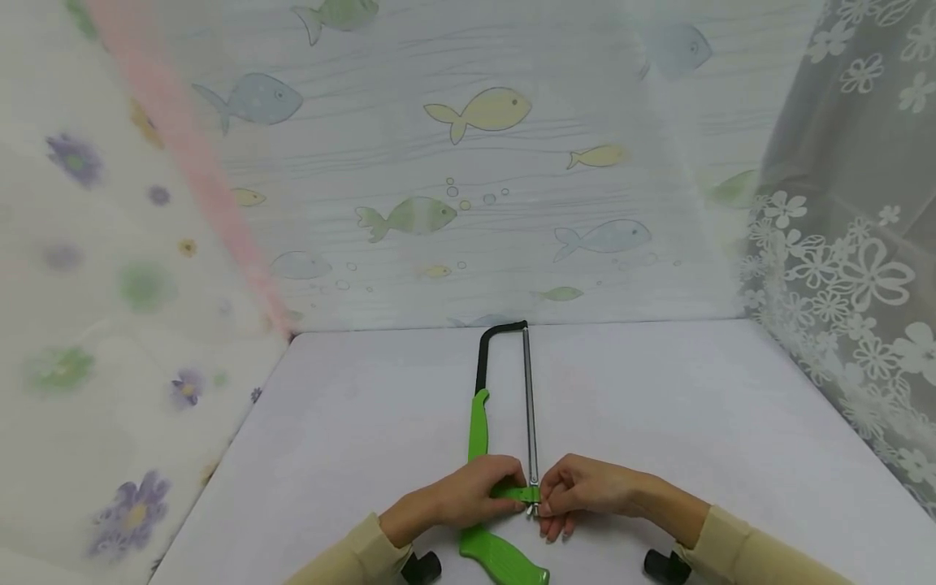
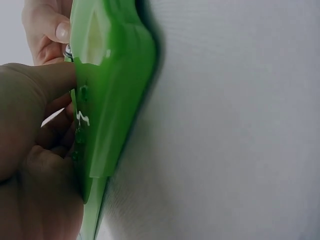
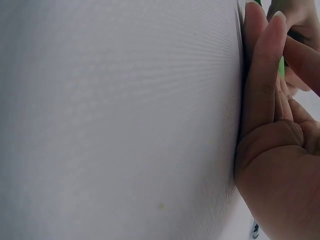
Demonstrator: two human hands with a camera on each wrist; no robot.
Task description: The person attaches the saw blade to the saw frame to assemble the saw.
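Observation:
A hacksaw (image 1: 478, 426) with a green handle (image 1: 504, 561) and a black front frame lies on the table in the head view, its front end pointing away from me. Its thin grey blade (image 1: 530, 390) runs along the right side. My left hand (image 1: 471, 491) grips the short green arm at the near end of the blade, thumb below and fingers above. From the right, my right hand (image 1: 592, 486) pinches at a small silver wing nut (image 1: 531, 511) on that arm. In the left wrist view the green frame (image 2: 112, 100) partly hides the right fingertips.
The hacksaw lies on a white-covered table (image 1: 351, 406). Behind it hangs a fish-printed curtain (image 1: 409, 162), with a flowered cloth (image 1: 110, 325) at left and a lace curtain (image 1: 863, 244) at right. Black wrist devices (image 1: 422, 568) show beside both sleeves.

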